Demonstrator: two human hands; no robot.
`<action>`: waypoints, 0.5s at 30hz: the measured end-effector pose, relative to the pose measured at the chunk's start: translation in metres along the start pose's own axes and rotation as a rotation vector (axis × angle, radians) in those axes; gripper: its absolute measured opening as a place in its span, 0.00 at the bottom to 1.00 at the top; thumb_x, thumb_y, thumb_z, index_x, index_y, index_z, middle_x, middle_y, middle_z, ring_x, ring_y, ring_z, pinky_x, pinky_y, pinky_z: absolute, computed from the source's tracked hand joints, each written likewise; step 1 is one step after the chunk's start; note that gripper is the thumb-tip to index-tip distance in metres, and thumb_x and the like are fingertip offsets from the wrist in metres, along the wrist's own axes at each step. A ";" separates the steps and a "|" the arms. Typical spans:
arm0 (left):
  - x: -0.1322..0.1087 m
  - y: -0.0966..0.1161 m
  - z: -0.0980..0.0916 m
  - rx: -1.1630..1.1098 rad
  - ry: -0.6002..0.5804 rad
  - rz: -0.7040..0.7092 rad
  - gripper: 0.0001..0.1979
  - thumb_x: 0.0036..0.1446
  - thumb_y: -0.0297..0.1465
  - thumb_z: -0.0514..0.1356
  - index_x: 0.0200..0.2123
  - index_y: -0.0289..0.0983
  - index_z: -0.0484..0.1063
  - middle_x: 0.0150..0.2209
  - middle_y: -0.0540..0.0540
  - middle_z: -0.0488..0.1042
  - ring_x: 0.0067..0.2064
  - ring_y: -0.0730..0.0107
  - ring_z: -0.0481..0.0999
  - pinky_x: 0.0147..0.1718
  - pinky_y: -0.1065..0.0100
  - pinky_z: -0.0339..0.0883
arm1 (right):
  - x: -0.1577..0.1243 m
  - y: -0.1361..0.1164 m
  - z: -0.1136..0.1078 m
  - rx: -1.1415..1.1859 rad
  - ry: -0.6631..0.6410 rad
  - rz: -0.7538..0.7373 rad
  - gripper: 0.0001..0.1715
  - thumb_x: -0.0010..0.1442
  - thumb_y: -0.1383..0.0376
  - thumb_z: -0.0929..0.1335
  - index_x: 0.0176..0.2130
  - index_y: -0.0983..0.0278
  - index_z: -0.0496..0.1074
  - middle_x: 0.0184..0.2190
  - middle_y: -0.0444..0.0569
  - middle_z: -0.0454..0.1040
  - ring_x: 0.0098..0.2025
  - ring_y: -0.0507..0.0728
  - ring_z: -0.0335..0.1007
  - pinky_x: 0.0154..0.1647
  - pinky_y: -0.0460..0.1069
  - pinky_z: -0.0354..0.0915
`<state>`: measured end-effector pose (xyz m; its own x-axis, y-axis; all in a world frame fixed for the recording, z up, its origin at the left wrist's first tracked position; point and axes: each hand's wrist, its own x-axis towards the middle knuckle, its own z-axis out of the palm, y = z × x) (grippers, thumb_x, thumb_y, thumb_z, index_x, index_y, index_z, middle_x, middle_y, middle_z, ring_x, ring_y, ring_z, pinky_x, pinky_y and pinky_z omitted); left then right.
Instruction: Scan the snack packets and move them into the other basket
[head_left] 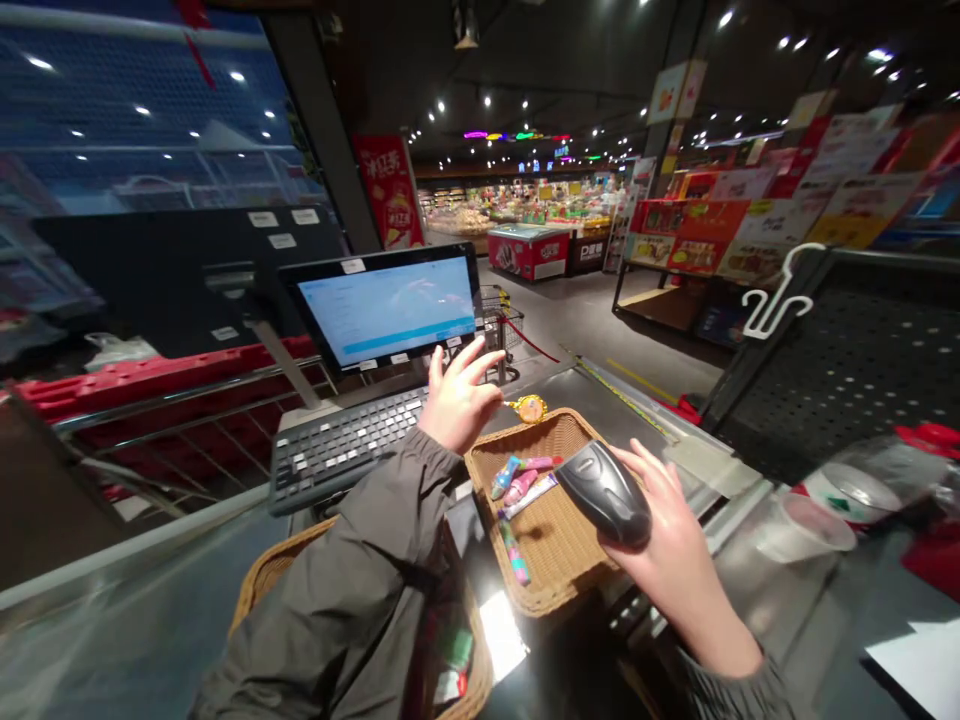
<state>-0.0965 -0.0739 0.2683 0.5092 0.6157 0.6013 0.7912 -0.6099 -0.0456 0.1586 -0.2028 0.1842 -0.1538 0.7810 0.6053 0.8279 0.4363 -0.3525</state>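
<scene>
- while the right hand (667, 540) cups a dark handheld scanner (604, 492), its fingers curl round the far side of the body and the thumb lies along the near side, so the grip is closed snugly on it.
- the scanner lies across the palm, its head pointing away and to the left of the fingertips, above the right edge of a wicker basket (559, 545).
- just left of those fingers, inside the basket, lie a few slim sweet packets (519, 483) in pink, blue and green, loosely fanned.
- the left hand (457, 395) hovers with all its fingers spread wide and has hold of nothing; whether the fingertips touch anything cannot be told.
- under its palm and off to the left sits a grey keyboard (341, 445); just beyond the fingertips stands a lit screen (390, 310), tilted toward the person.
- right of the left fingertips, a small round yellow trinket (529, 408) lies just past the basket's far rim.
- a grey sleeve (360, 580) covers the left forearm and hides part of a second wicker basket (274, 570) below it.
- well to the right of the right hand's fingers, a clear plastic cup (806, 525) lies on the glossy counter (825, 620).
- behind the cup rises a black perforated panel (862, 380) with a white hook (776, 295) at its top edge.
</scene>
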 end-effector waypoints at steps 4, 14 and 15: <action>-0.041 -0.023 -0.047 0.049 0.126 -0.047 0.10 0.63 0.33 0.59 0.30 0.43 0.78 0.61 0.46 0.69 0.68 0.50 0.57 0.64 0.34 0.35 | 0.025 -0.032 0.000 0.002 0.007 -0.173 0.24 0.53 0.65 0.67 0.51 0.62 0.68 0.59 0.60 0.65 0.68 0.75 0.50 0.63 0.79 0.45; -0.130 -0.057 -0.114 0.181 0.197 -0.220 0.12 0.65 0.35 0.56 0.32 0.42 0.78 0.61 0.42 0.69 0.67 0.51 0.58 0.63 0.34 0.36 | 0.075 -0.123 0.018 0.099 -0.046 -0.368 0.25 0.51 0.63 0.70 0.50 0.62 0.70 0.58 0.59 0.67 0.67 0.75 0.53 0.62 0.80 0.45; -0.137 -0.058 -0.119 0.190 0.200 -0.235 0.12 0.65 0.35 0.56 0.32 0.42 0.78 0.61 0.42 0.69 0.67 0.51 0.58 0.64 0.34 0.36 | 0.075 -0.129 0.021 0.106 -0.059 -0.379 0.26 0.51 0.64 0.69 0.51 0.62 0.70 0.58 0.59 0.67 0.67 0.75 0.53 0.62 0.80 0.46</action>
<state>-0.2523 -0.1821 0.2835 0.2448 0.6065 0.7564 0.9371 -0.3482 -0.0241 0.0291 -0.1915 0.2604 -0.4705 0.5788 0.6660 0.6467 0.7397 -0.1860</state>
